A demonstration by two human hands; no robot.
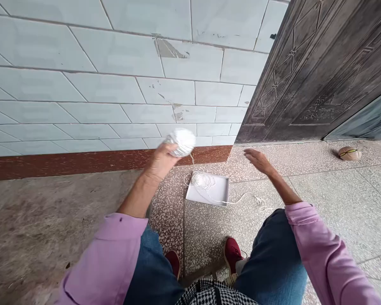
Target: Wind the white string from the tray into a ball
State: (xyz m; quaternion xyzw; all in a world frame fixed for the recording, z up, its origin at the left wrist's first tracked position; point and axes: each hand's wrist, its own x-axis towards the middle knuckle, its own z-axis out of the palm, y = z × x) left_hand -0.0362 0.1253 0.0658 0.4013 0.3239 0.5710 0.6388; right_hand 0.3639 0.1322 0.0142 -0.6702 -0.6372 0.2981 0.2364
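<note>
In my left hand (163, 160) is a ball of white yarn (182, 142), raised in front of the wall; my thumb and fingers are closed round its left side. From the ball a strand hangs down to a shallow white tray (220, 190) on the floor. Loose coils of white yarn (201, 180) lie in the tray, and a length trails out over its rim to the right. My right hand (258, 161) is up to the right of the tray, fingers stretched out, with nothing visible in it.
Behind the tray runs a pale tiled wall (114, 84) with a red-brown skirting (66, 164). A dark carved door (288, 84) stands at the right. A beige ball with a dark band (349, 153) lies near it on the speckled floor (330, 190). My red shoes (231, 254) are below the tray.
</note>
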